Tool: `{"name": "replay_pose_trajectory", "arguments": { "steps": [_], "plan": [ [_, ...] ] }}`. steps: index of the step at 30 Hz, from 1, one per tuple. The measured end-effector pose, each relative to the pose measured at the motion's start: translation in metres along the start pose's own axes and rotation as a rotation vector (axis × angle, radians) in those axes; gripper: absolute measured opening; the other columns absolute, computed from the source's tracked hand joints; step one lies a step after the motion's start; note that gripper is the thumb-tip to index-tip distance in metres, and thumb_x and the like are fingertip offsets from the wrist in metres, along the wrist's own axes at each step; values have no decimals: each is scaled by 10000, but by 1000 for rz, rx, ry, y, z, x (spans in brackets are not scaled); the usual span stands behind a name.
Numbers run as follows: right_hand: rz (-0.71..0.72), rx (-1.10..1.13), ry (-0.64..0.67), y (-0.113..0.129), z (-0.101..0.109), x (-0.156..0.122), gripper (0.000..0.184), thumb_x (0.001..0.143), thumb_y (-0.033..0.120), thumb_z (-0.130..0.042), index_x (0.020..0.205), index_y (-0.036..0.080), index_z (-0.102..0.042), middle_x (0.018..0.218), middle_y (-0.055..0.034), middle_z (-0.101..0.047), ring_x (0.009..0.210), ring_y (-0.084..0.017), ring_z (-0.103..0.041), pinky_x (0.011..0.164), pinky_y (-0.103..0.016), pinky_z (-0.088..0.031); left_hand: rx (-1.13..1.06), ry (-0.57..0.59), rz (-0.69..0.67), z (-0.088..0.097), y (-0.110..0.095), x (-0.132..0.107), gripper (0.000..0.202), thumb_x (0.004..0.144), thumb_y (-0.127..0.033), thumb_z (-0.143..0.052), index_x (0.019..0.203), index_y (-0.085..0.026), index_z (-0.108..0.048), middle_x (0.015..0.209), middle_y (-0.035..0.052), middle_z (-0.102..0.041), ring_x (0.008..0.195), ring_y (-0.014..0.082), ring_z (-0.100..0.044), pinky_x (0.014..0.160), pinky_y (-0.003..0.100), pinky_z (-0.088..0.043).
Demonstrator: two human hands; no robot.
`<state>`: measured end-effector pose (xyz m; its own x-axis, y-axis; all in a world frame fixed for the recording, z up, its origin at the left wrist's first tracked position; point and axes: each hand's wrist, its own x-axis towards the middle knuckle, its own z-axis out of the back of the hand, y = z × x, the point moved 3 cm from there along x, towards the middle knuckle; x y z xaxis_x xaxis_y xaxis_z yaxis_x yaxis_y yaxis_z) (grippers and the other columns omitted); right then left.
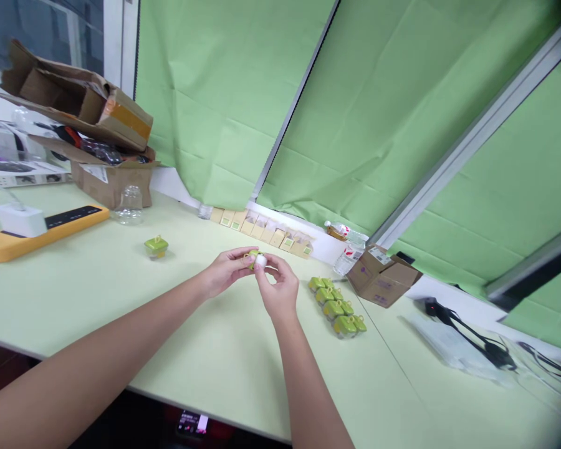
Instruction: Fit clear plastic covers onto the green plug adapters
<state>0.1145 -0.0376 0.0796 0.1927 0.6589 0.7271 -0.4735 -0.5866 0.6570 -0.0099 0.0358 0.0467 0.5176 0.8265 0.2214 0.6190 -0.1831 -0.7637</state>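
Observation:
Over the middle of the table, both hands meet around a small green item with a white rounded piece against it. My left hand is closed on the green item from the left. The thumb and fingers of my right hand pinch the white piece. Whether the two pieces are joined I cannot tell; the fingers cover much of them. A small clear box with a green lid and loop stands alone to the left. Several similar green-lidded boxes stand in rows to the right.
Small kraft boxes line the table's back edge. At left are an orange power strip, a clear jar and opened cartons. Bottles, a cardboard box, plastic bags and black cables lie right.

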Motion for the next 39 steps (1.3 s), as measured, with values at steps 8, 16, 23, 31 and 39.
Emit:
{"name": "replay_pose_trajectory", "arguments": {
  "steps": [8,16,23,31,39],
  "plan": [
    [-202,156,-14,-10,0,-2,427,727,359,-771,1078,211,-577,1069,-93,-720,918,-221,-698,856,-399,-571,30,38,28,3,-2,-1,378,768,-259,-782,1121,-154,-696,1180,119,-684,1099,228,-630,1043,412,-457],
    [-361,210,17,-45,13,6,423,707,381,-771,1037,197,-580,1120,-122,-692,937,-214,-686,902,-411,-543,33,-4,24,10,-3,1,370,773,-253,-776,1126,-173,-698,1165,98,-686,1038,199,-650,982,365,-510],
    [-317,240,130,-49,12,8,602,743,449,-732,1263,233,-518,1298,-138,-598,1131,-246,-608,898,-426,-537,47,60,64,11,2,0,339,791,-274,-759,1110,-172,-706,1139,98,-691,1019,188,-653,940,330,-514],
    [-402,100,41,-59,28,12,551,753,494,-697,1195,196,-559,1234,-155,-620,1083,-259,-618,866,-441,-536,11,63,74,8,1,0,340,827,-323,-716,1128,-166,-690,1092,96,-690,921,168,-674,818,255,-533],
    [-392,-106,121,-64,14,3,466,712,431,-725,1099,194,-619,1123,-117,-667,995,-246,-630,817,-413,-537,18,18,59,10,-2,1,349,806,-345,-732,1096,-158,-678,1079,101,-681,893,150,-655,779,240,-521]
  ]
}}
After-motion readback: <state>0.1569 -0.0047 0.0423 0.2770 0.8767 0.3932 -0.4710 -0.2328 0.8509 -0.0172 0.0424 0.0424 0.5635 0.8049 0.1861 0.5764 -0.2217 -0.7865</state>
